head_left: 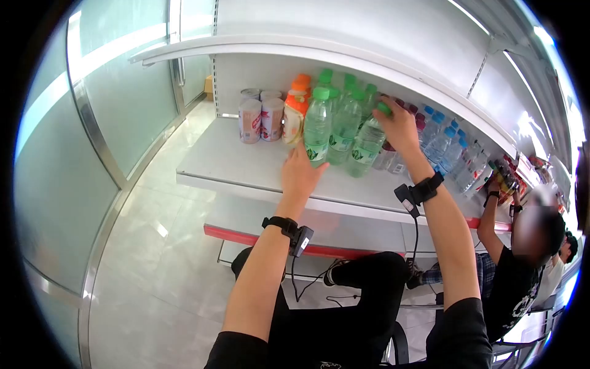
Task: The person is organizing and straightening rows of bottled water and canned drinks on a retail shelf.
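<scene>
My left hand (300,175) is at the base of a clear green bottle with a green cap (318,123), fingers along its left side and thumb at its lower right. With my right hand (398,128) I grip the green cap of another such bottle (367,146), which leans on the shelf, its top toward the right. Between these two stands a third green bottle (344,126). More green-capped bottles are behind them, partly hidden. Left of the group is an orange-capped bottle (296,112), beside pink and white cans (250,120).
The white shelf (227,158) holds rows of blue-capped water bottles (437,138) to the right. An upper shelf (295,46) overhangs the bottles; a lower shelf with a red edge (270,240) is near my knees. Another person (516,277) works at the far right.
</scene>
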`<state>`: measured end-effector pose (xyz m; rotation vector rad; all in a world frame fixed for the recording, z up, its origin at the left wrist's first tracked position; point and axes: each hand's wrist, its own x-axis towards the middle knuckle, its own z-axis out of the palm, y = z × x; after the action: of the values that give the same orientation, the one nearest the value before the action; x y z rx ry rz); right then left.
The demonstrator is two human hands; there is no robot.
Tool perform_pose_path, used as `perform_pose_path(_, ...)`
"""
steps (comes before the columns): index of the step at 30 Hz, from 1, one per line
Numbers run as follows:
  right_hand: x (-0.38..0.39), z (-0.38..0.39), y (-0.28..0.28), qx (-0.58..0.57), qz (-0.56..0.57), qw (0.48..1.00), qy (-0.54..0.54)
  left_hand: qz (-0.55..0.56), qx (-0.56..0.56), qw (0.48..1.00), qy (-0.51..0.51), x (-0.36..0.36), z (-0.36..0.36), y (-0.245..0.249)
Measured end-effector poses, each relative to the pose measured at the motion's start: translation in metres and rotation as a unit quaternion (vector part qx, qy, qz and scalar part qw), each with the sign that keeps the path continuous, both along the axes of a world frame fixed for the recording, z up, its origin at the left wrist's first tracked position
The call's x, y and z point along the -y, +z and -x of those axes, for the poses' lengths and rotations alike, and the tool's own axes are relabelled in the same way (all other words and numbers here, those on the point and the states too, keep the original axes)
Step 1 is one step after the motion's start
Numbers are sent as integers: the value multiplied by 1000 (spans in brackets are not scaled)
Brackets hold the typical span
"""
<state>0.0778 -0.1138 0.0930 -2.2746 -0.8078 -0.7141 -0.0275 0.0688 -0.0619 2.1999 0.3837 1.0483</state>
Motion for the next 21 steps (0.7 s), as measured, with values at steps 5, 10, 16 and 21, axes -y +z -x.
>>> perform_pose_path(5,-10,24,-1,-45,-23,998,46,-30,36,999,-3,-2,-4,-10)
perform_pose_path(10,-22,32,-10,3,-67,993,94,-40,83,995,-32,-3,-7,-11)
perform_pose_path(16,-9,30,-58,-174,-76,978,90,-27,73,996,-38,-5,-4,-9)
perform_pose_path(21,-7,38,-89,-292,-10,948,125,-29,117,989,-80,-9,-5,-7)
